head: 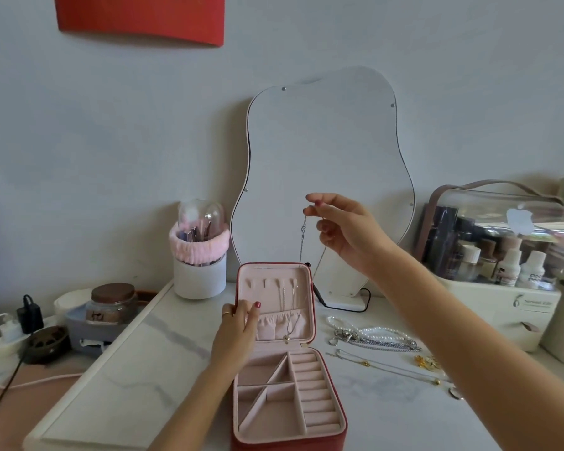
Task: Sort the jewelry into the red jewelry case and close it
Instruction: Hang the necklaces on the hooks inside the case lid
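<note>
The red jewelry case [334,439] lies open on the white table, its pink-lined lid [274,278] standing upright. A thin necklace hangs from the lid's hooks into its pocket. My left hand [238,330] holds the lid's left edge. My right hand [345,229] is raised above and behind the case, pinching a thin silver chain necklace [303,236] that dangles down toward the lid. More jewelry lies right of the case: a pearl strand [372,330], a silver chain [381,344], thin gold-beaded chains [401,372] and gold earrings [425,361].
A wavy mirror [326,170] leans on the wall behind the case. A brush holder with a pink band [199,255] stands left of it. A clear cosmetics organiser [498,242] is at the right. A jar [113,304], plugs and cables crowd the far left.
</note>
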